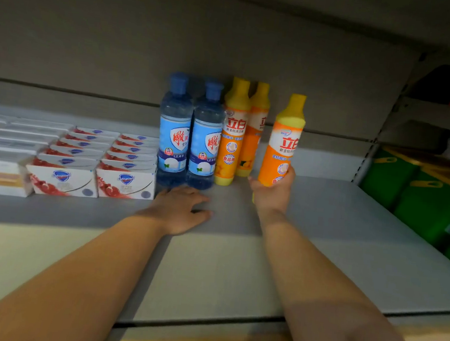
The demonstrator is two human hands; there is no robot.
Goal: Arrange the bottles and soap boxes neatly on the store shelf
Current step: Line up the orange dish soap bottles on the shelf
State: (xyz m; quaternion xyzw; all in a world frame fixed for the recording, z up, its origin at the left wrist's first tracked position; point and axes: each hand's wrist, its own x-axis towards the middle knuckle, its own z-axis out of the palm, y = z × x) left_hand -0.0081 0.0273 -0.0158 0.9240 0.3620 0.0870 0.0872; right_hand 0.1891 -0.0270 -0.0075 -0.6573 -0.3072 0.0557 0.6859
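One orange bottle is held in the right hand, whose fingers curl round its lower part. Its base is mostly hidden behind the palm, so I cannot tell whether it touches the shelf. The far side of its label is turned out of sight. Its long axis runs close to vertical, with the yellow cap on top and leaning slightly to the right. Most of the body and the neck rise above the grip.

It stands apart from, and to the right of, two standing orange bottles, one partly hidden behind the other. Just left of these, touching side by side, are two blue bottles, also upright; a third blue cap seems to show behind them, too blurred to be sure.

The left hand lies palm down on the shelf with its fingers spread and straight, holding nothing, just in front of the blue bottles.

Further left, soap boxes with red and white faces sit in two rows running back. Beside them are pale boxes, cut off by the edge. At the far right, green boxes are blurred.
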